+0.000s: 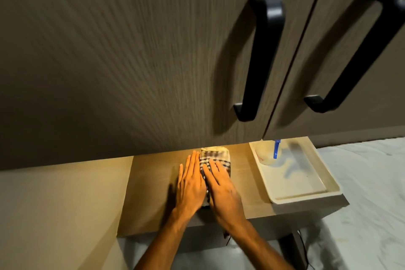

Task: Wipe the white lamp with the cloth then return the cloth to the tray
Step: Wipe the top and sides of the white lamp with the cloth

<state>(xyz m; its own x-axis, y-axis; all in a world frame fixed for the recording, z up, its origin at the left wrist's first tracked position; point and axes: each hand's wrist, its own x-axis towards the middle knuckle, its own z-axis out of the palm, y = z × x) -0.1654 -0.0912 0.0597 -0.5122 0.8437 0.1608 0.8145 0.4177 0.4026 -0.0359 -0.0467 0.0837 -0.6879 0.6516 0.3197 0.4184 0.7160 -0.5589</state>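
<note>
While both hands press flat, here is how things lie:
Left hand [190, 184]: grip spread, palm against the cloth's left side.
Right hand [222, 190]: fingers splayed on top of the cloth.
Cloth [215, 156]: checked, draped over the glowing lamp [213, 149] on the table [153, 182].
Tray [328, 193]: white, well right of the cloth.
Writing: none readable.

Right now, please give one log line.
left hand: flat beside cloth | right hand: pressing cloth | tray: no cloth, spray bottle
</note>
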